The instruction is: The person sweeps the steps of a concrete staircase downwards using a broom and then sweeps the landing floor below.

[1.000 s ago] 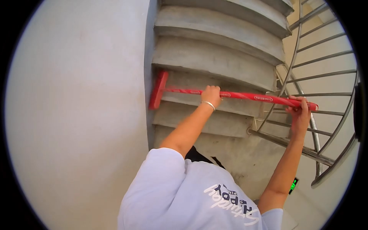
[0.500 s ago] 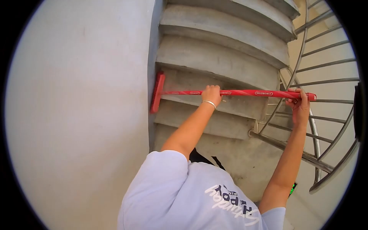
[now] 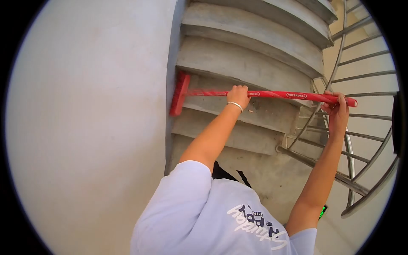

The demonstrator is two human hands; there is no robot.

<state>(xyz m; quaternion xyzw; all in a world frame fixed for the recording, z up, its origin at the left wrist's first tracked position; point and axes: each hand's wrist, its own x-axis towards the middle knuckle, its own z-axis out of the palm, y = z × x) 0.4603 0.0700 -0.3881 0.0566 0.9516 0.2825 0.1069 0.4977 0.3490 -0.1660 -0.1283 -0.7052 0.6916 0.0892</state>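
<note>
A red broom lies crosswise in front of me, its handle running from left to right above a concrete step. My left hand, with a pale bangle at the wrist, is wrapped round the middle of the handle. Close to the handle's far right end, my right hand grips it with bent fingers. The red bristle head is at the left end, beside the foot of the wall. A few small light bits lie on the step just below the handle.
Curved concrete stairs rise toward the top of the view. A pale wall with a grey lower band borders them on the left. Metal railings stand on the right, close to my right hand and the handle's end.
The broom and both hands have shifted slightly up and to the right in view. The bristle head has tilted and sits a little farther from the wall band. Both hands keep their hold.
</note>
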